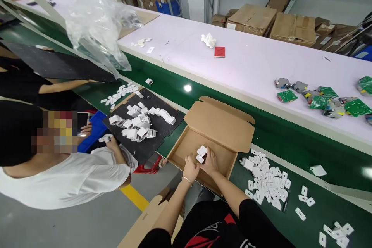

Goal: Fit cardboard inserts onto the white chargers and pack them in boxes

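Both my hands reach into an open brown cardboard box (216, 124) that rests on the edge of the green conveyor belt. My left hand (190, 168) is closed on a small white charger plug (200, 159). My right hand (209, 161) is closed around another white charger plug (202, 150) right beside it. The two plugs touch each other just above the box floor. A heap of several white charger plugs (266, 184) lies on the belt just right of the box.
A co-worker in a white shirt (66, 178) works at my left by a black tray (145, 124) piled with white plugs. Green circuit boards (322, 100) lie on the pale table beyond the belt. A clear plastic bag (95, 31) hangs at the back left. Cardboard boxes line the shelves.
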`<state>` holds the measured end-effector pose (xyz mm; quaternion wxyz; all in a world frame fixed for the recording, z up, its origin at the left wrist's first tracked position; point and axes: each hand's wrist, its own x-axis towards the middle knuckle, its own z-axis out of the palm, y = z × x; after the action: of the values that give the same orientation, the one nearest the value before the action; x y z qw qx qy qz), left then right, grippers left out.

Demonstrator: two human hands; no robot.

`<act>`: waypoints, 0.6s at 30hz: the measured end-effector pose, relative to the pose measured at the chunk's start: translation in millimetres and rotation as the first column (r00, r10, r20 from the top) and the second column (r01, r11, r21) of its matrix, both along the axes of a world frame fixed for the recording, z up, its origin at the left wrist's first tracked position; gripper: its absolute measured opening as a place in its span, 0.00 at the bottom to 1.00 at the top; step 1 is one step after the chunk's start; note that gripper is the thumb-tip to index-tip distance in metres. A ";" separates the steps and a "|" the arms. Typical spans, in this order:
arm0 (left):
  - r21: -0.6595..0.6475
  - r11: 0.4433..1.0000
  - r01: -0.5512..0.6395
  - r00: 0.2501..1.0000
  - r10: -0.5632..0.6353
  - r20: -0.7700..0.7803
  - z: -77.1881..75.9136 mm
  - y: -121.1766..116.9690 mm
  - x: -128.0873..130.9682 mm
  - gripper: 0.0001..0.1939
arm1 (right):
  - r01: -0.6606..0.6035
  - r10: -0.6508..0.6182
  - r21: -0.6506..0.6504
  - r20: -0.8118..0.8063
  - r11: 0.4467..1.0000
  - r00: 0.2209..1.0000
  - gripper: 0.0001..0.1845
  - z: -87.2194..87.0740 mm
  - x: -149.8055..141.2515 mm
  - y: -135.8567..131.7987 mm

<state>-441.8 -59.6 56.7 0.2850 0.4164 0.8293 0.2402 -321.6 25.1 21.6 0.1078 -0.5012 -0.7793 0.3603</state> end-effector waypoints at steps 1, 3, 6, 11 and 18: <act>-0.035 0.999 0.003 1.000 -0.003 0.006 -1.0 10.0 -0.8 0.32 | 0.002 -0.002 -0.007 0.041 1.000 0.999 0.47 0.4 4.2 -2.2; -0.107 0.994 0.021 1.000 -0.021 0.000 -1.2 28.5 0.6 0.39 | 0.017 -0.014 -0.023 0.123 1.000 0.992 0.48 2.3 15.1 -10.1; -0.201 0.977 0.065 0.997 -0.073 -0.034 0.6 49.1 7.9 0.47 | 0.030 -0.016 -0.057 0.237 0.998 0.971 0.48 7.0 34.9 -28.3; -0.270 0.952 0.145 0.981 -0.174 -0.087 0.8 61.9 14.7 0.37 | 0.002 0.046 -0.130 0.359 0.991 0.932 0.44 16.8 60.6 -52.6; -0.194 0.936 0.295 0.936 -0.324 -0.139 -8.1 62.1 -12.5 0.32 | -0.044 0.125 -0.203 0.405 0.978 0.906 0.42 25.6 69.0 -59.4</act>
<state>-454.3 2.5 48.6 0.2827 0.5351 0.7915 0.0847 -252.6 -34.3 47.2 -0.1244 -0.5398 -0.7676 0.3224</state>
